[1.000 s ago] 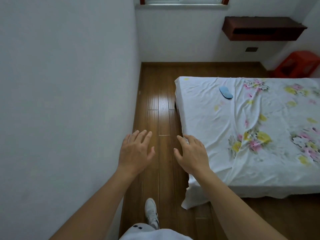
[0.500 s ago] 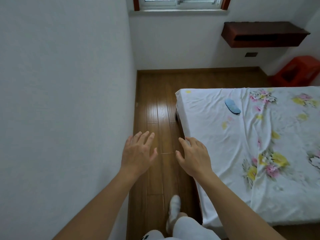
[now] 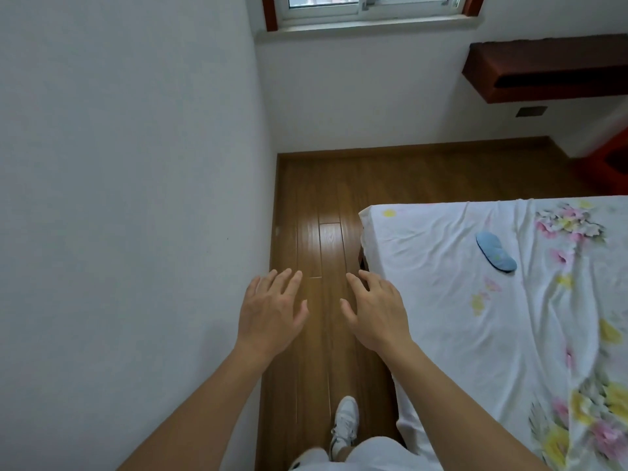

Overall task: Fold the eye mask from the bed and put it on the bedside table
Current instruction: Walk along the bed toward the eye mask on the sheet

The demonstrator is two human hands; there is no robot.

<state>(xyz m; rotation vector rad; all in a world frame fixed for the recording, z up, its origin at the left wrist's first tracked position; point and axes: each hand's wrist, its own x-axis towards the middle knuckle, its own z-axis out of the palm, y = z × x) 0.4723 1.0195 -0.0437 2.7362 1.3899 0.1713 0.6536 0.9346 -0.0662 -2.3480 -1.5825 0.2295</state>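
A light blue eye mask (image 3: 495, 251) lies flat on the bed (image 3: 441, 300), which has a white sheet with a flower print, near the bed's far left corner. My left hand (image 3: 270, 312) and my right hand (image 3: 379, 309) hover palm down over the wooden floor in the gap between wall and bed, fingers spread, holding nothing. The right hand is at the bed's left edge, well short of the mask. A dark red-brown wall-mounted bedside table (image 3: 543, 73) hangs at the upper right.
A white wall (image 3: 119, 198) runs close along the left. A window (image 3: 367, 8) sits in the far wall. A red stool (image 3: 608, 168) stands at the right edge beyond the bed. My white shoe (image 3: 345, 423) is on the floor strip.
I have walked forward along the gap beside the bed. The mask and the bed's far corner are nearer and lower in view. Both hands stay open and level.
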